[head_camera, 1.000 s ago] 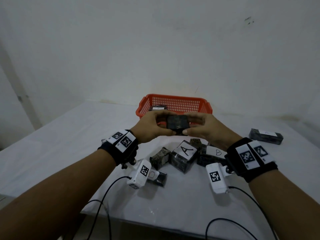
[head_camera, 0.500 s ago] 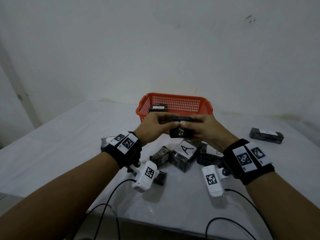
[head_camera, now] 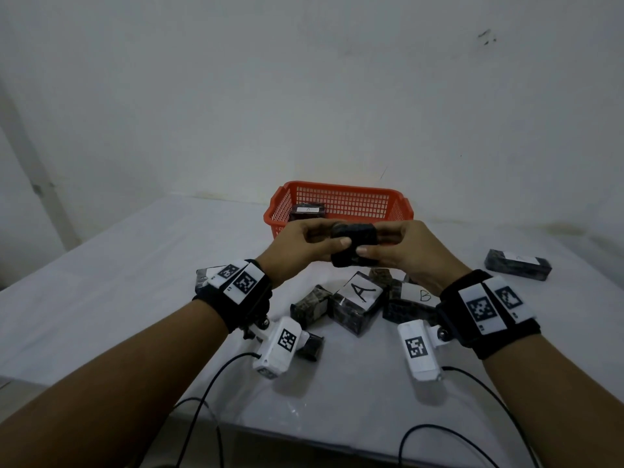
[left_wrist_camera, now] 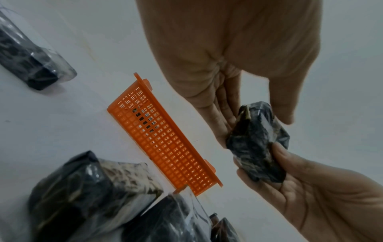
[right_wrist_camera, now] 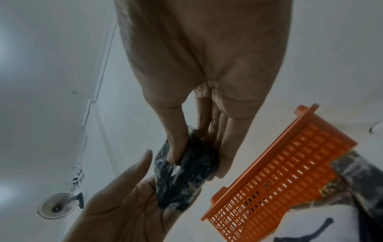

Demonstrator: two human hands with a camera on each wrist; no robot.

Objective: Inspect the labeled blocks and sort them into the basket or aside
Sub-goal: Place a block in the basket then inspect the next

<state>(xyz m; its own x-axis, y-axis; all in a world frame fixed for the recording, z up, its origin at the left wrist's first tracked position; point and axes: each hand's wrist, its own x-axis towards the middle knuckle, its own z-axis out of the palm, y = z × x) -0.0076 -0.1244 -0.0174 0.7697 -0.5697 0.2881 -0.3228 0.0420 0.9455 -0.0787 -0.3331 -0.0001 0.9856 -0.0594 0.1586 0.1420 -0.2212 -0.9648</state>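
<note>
Both hands hold one dark marbled block [head_camera: 354, 246] wrapped in clear plastic, raised above the table in front of the orange basket [head_camera: 341, 201]. My left hand [head_camera: 314, 244] pinches its left end between thumb and fingers, and my right hand [head_camera: 388, 248] pinches its right end. No label shows on the held block [left_wrist_camera: 257, 144] in any view; from the right wrist it is a crumpled dark block [right_wrist_camera: 182, 172]. Inside the basket lies a block labelled A [head_camera: 308, 211].
Under the hands lie a block marked A [head_camera: 358, 302], one marked B [head_camera: 412, 300] and several unmarked dark ones. A single block [head_camera: 516, 265] lies far right. Another block [head_camera: 202, 282] shows behind the left wrist. Cables hang over the table's near edge.
The hands have turned the held block between their fingers, and a different face shows now. They stay in front of the basket. The blocks on the table have not moved.
</note>
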